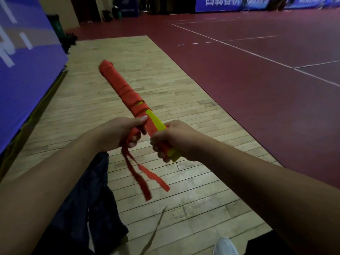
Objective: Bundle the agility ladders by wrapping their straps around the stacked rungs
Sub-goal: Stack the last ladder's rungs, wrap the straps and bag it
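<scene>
Right grip clamped round the near end of the stacked rungs. Left grip, just beside it, pinches the red strap, whose tails hang below. Beyond both grips the stack is wrapped. Risk: slack strap tension would let the nearest turns loosen and slide.

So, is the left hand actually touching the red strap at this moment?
Touching. The head view shows the left hand gripping the red strap, with fingers and thumb curled round it. The strap's loose ends hang below the hand.
</scene>
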`<state>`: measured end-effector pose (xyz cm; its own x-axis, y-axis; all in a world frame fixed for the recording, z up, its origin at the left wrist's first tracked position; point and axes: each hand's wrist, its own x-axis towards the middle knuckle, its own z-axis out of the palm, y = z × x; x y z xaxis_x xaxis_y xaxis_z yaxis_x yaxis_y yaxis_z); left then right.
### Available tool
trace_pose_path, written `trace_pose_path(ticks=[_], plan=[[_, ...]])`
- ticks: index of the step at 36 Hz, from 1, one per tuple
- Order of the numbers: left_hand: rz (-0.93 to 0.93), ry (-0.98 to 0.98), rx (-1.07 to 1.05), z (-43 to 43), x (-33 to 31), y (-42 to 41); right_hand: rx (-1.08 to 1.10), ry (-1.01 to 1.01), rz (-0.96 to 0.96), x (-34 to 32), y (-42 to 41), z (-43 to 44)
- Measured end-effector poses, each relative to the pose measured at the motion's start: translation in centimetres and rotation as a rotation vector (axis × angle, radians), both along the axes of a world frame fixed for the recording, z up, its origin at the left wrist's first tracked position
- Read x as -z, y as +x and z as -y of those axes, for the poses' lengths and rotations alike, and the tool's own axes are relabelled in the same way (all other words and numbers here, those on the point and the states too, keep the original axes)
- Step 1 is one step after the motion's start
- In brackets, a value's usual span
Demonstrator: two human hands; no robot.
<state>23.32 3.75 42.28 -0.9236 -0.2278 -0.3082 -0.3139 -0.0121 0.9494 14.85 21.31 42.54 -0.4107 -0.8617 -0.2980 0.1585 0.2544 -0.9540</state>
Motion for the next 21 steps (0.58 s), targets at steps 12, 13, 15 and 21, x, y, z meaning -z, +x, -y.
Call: trace_pose_path(ticks=[12,13,15,21], plan=[[-0.042,0.029,-0.243,-0.9,1.0,-1.1,0.086,0.150,-0.739,1.6,2.3,1.3],[-0.056,0.068,-0.202,-0.2,1.0,-0.7,0.063,0.104,-0.505,1.3,1.7,1.3],[-0.099,0.168,-0.078,0.8,0.8,-0.2,-0.022,0.056,-0.128,0.8,0.9,0.7],[-0.244,0.250,-0.020,0.1,0.6,-0.1,-0.273,-0.050,0.523,0.5,0.9,-0.4]])
